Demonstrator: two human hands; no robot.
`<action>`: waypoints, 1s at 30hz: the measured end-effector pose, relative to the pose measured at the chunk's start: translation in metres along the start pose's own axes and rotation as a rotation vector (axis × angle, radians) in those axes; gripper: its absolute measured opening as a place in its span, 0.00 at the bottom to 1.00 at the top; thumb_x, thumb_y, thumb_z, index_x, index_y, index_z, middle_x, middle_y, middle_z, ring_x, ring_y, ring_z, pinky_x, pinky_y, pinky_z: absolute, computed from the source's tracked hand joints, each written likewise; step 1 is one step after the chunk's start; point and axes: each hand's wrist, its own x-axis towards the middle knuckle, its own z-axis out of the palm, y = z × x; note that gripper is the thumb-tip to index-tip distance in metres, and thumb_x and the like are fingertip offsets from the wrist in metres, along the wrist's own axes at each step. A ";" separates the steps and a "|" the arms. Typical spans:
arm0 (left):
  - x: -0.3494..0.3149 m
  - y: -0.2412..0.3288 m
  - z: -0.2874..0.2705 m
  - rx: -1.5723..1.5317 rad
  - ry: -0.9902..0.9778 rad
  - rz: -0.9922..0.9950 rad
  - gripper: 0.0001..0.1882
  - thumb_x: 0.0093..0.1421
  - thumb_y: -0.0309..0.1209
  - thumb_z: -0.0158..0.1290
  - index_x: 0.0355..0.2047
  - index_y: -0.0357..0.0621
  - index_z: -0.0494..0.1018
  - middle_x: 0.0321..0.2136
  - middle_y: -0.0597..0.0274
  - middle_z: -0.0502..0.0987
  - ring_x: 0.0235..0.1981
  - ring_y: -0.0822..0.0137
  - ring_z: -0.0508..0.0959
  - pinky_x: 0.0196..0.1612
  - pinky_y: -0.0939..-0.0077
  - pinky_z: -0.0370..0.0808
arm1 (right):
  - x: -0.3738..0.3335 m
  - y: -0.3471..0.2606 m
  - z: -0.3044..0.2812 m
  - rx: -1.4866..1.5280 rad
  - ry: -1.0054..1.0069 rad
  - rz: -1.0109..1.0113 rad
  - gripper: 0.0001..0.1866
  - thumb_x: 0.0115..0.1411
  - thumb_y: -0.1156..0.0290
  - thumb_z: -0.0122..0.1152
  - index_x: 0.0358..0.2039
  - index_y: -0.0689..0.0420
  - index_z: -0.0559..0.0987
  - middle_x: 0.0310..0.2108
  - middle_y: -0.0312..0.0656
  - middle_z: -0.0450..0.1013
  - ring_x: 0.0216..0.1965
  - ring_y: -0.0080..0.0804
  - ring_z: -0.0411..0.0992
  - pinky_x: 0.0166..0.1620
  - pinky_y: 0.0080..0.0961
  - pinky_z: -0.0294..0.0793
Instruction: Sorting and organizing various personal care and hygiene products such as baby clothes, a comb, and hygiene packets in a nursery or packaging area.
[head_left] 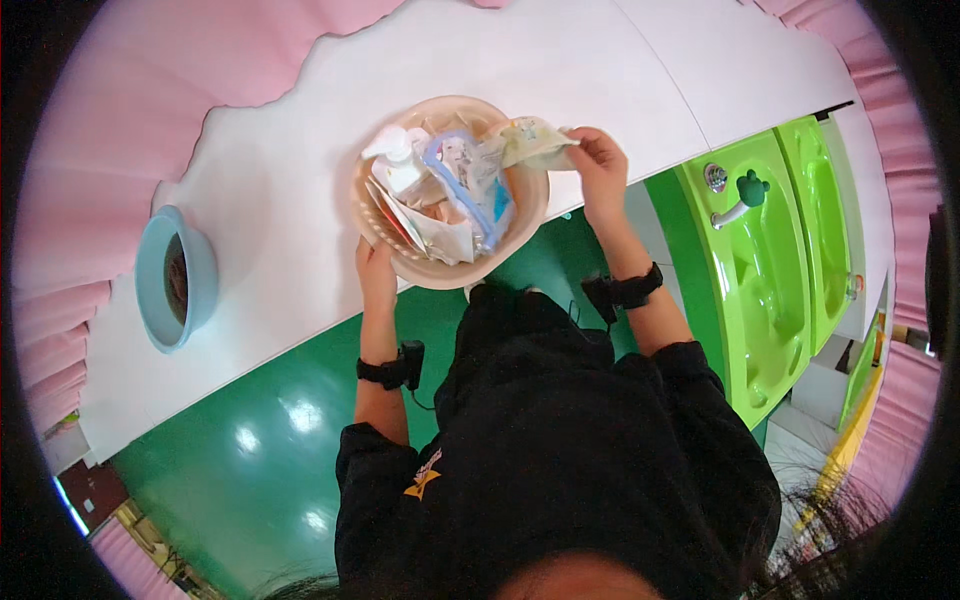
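A beige plastic basin (525, 215) rests at the front edge of the white counter. Inside it lie a white pump bottle (403, 172), a clear bag with a blue edge (462, 187) and several flat packets and papers. My left hand (375, 268) grips the basin's near left rim, its fingers partly hidden. At the basin's right side my right hand (597, 160) pinches one end of a pale yellow-green packet (538, 143). The packet's other end lies over the basin's rim.
A light blue basin (208, 265) with something dark inside stands on the counter (290, 230) at the left. Bright green sinks (745, 270) with a green-topped tap (742, 195) are at the right. Pink curtains (130, 130) hang along the far side. The floor (270, 450) is green.
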 end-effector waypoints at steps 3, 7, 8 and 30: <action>0.012 -0.003 -0.002 0.039 0.003 0.034 0.19 0.56 0.27 0.42 0.49 0.35 0.66 0.44 0.57 0.71 0.43 0.67 0.71 0.47 0.75 0.67 | 0.022 -0.033 0.005 0.210 0.032 0.029 0.08 0.52 0.83 0.50 0.33 0.61 0.73 0.34 0.38 0.73 0.32 0.20 0.70 0.35 0.16 0.70; 0.013 0.004 0.013 0.052 0.066 0.008 0.19 0.58 0.29 0.43 0.50 0.35 0.65 0.45 0.58 0.70 0.42 0.68 0.71 0.47 0.77 0.66 | 0.041 -0.061 0.006 0.219 0.019 0.006 0.08 0.52 0.83 0.49 0.33 0.60 0.72 0.34 0.38 0.72 0.31 0.19 0.69 0.34 0.13 0.66; 0.013 0.005 0.015 0.049 0.077 -0.004 0.20 0.58 0.29 0.43 0.50 0.36 0.64 0.43 0.58 0.71 0.40 0.70 0.71 0.42 0.79 0.68 | 0.049 -0.056 0.002 0.208 0.003 0.006 0.08 0.52 0.83 0.49 0.33 0.60 0.72 0.34 0.37 0.71 0.30 0.19 0.67 0.31 0.12 0.65; -0.021 0.082 0.133 1.173 0.504 0.384 0.40 0.40 0.37 0.63 0.53 0.40 0.60 0.44 0.54 0.71 0.53 0.56 0.63 0.55 0.52 0.50 | 0.168 -0.103 -0.017 0.659 -0.111 -0.096 0.08 0.56 0.83 0.44 0.36 0.63 0.69 0.36 0.43 0.68 0.37 0.31 0.68 0.43 0.26 0.69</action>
